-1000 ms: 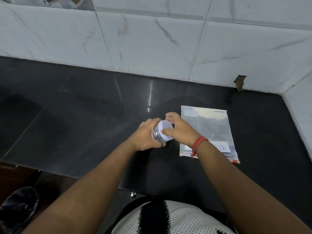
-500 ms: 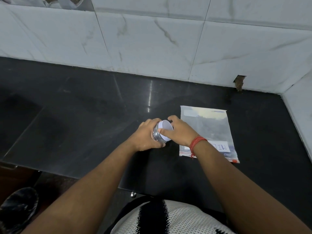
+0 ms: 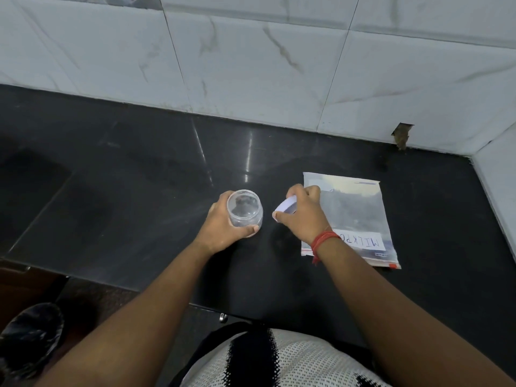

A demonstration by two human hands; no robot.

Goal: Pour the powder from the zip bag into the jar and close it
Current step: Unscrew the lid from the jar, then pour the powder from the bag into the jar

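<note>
A small clear plastic jar (image 3: pixel 245 208) stands upright on the black counter with its mouth uncovered and nothing visible inside. My left hand (image 3: pixel 223 227) is wrapped around its side. My right hand (image 3: pixel 303 216) holds the white lid (image 3: pixel 286 205) just right of the jar, tilted and apart from it. A flat zip bag (image 3: pixel 354 213) with pale powder and a handwritten white label lies on the counter to the right, partly under my right wrist.
The black counter (image 3: pixel 139 191) runs to a white marble-tiled wall (image 3: pixel 251 65) at the back and on the right. Its front edge is near my body. A dark patterned object (image 3: pixel 28 339) sits low at the left, below the counter.
The lid has come off the jar: my right hand has carried it away to the right. The jar now stands upright and uncovered in my left hand.
</note>
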